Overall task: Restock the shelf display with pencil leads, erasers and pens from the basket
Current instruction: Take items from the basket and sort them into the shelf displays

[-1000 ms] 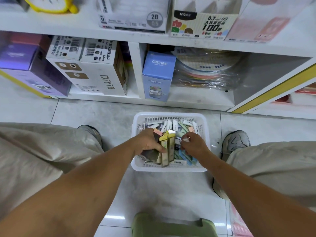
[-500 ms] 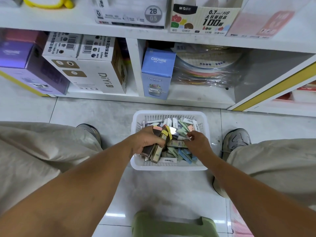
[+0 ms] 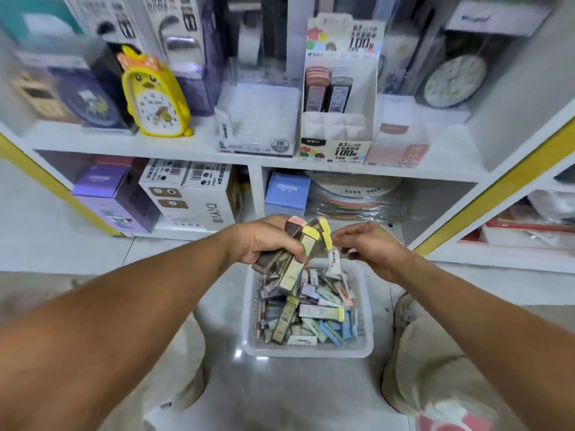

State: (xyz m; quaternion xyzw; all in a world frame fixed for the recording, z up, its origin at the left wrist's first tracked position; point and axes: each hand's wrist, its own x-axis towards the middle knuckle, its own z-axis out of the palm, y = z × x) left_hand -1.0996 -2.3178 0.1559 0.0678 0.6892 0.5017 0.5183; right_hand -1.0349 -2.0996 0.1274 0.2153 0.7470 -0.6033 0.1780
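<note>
Centre of frame: we record the left hand (image 3: 264, 241) closed around a bundle of lead cases (image 3: 298, 250), yellow and pink caps pointing up and right, raised above the basket (image 3: 311, 349). Right of it, the right hand (image 3: 370, 247) reaches toward the caps, fingers curled; a small white packet (image 3: 334, 259) hangs just under its fingertips, though we cannot tell whether it is pinched. Lower centre: white mesh basket on the floor, holding a loose heap of cases and erasers. Upper centre: shelf (image 3: 186, 147) carrying a tiered lead display box (image 3: 337, 119), two columns filled at the back, front cells bare. Upper left: yellow duck clock (image 3: 154, 98).
</note>
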